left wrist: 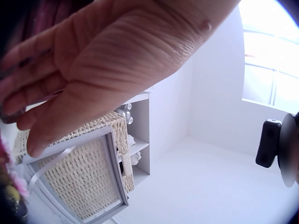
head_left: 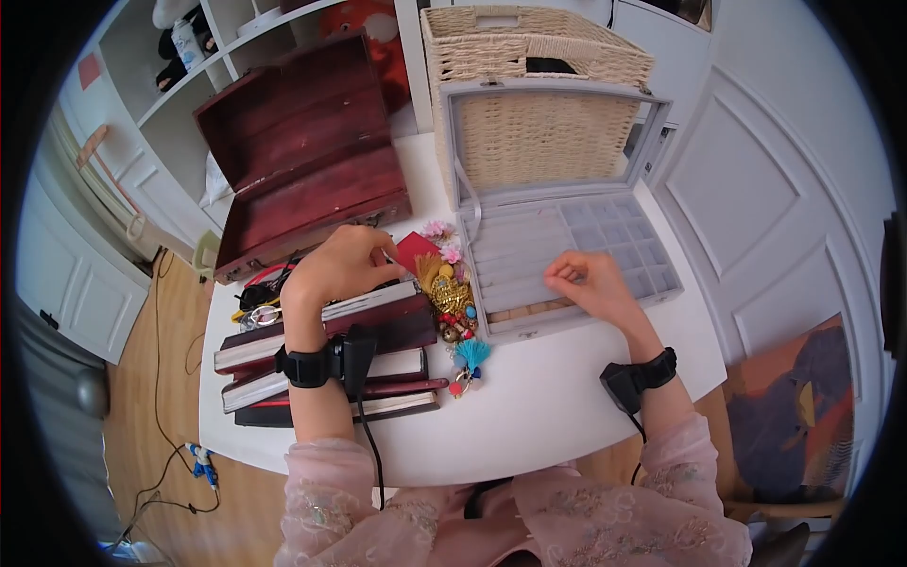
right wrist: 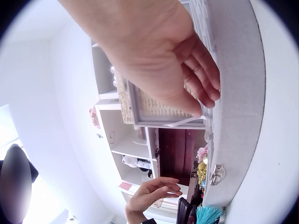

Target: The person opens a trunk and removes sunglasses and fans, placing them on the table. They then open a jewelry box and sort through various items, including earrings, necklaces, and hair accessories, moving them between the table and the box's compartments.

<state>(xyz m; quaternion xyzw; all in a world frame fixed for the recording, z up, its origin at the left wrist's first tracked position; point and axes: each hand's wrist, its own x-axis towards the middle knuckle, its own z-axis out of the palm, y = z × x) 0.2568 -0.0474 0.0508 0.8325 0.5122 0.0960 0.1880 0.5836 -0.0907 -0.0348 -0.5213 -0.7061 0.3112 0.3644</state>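
My left hand hovers over the stacked books, its fingers loosely bent and holding nothing visible. Just beyond its fingertips lie a red packet and a pile of jewelry with gold beads and a gold tassel. A turquoise tassel hangs off the near end of that pile. Over the grey jewelry box is my right hand, fingers relaxed and bent, thumb apart from them in the right wrist view. The box's glass lid stands up, showing long slots and small square compartments.
A dark red wooden case stands with its lid raised at the back left. Behind the jewelry box is a woven basket. Pink flowers and dark cords lie near the case. White shelves rise behind the table.
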